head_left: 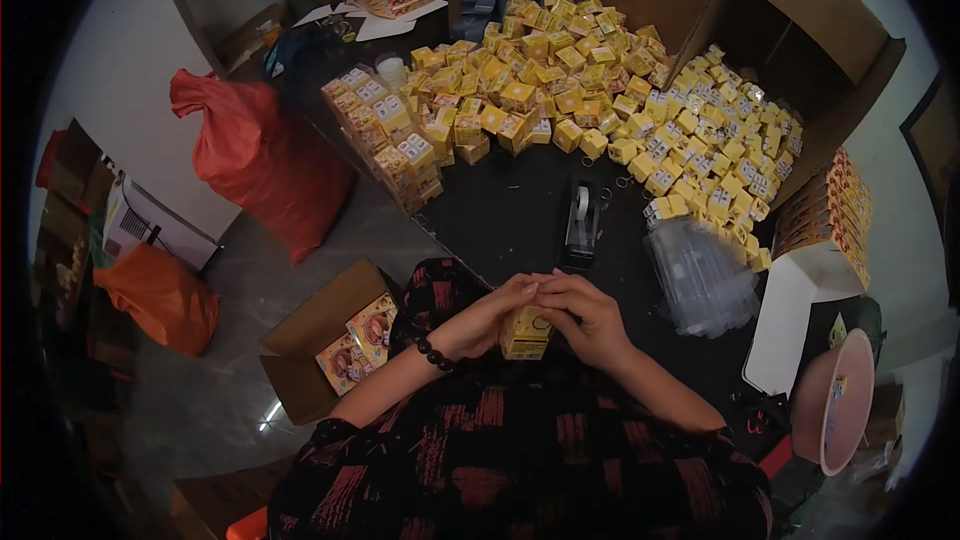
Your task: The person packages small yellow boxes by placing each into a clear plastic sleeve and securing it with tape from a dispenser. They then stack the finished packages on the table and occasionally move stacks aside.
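Note:
Close to my body, a small yellow box [527, 342] is held between both hands, and a ring-like mark or key ring shows on its upper part. My left hand [492, 315] is closed along the box's left side. My right hand [588, 318] wraps the right side and top, and its fingertips meet those of the left. The fingers partly hide the box. Just beyond the hands, a black tape dispenser [578, 240] stands on the black table [490, 210].
Small yellow boxes [540, 70] are heaped at the back, with white-and-yellow cubes [715, 140] at right. Clear plastic packs [700, 280] lie nearer. Stacked boxes [385, 125] line the left edge. A pink basin [833, 402] stands right; a red sack [265, 155] and open carton [290, 345] stand left.

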{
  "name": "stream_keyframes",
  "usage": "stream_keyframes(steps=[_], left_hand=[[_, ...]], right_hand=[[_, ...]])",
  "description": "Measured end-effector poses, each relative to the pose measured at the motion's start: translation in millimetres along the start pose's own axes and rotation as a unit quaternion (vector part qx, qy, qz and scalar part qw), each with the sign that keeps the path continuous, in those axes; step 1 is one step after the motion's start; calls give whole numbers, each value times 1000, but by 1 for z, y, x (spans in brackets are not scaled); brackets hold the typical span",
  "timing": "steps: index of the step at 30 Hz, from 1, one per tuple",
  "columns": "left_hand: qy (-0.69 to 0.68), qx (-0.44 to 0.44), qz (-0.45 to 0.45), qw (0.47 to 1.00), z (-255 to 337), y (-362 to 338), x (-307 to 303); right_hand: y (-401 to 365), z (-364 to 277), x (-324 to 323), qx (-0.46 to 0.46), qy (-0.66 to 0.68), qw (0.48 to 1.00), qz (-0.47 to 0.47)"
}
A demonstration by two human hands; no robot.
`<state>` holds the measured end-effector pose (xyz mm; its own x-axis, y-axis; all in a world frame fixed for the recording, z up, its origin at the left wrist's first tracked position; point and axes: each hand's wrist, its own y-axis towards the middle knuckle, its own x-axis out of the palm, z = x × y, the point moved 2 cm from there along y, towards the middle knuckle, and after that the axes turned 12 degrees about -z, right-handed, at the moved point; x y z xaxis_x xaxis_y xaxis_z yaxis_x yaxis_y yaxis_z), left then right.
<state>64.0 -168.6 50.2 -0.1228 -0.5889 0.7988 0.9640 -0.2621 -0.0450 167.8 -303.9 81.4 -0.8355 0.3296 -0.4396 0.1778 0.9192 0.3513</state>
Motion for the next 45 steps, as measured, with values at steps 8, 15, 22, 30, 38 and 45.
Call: stream_keyframes(steps=[8,15,22,30,38,45], left_hand=[[210,-5,75,975,18,48,-32],[211,-100,68,970,22,74,-57],[269,-67,30,960,11,81,-54],[234,-95,52,966,12,81,-47],[427,93,88,895,7,62,-38],[434,142,56,888,6,57,-19]], right_hand=[[-25,67,-22,196,61,923,325],[-7,107,-42,404,280,859,141],[-11,95,-38,361,522,742,215],[-47,126,-4,282,332,855,281],[-37,52,-3,222,477,822,220],[-33,58,2,262,397,868,144]])
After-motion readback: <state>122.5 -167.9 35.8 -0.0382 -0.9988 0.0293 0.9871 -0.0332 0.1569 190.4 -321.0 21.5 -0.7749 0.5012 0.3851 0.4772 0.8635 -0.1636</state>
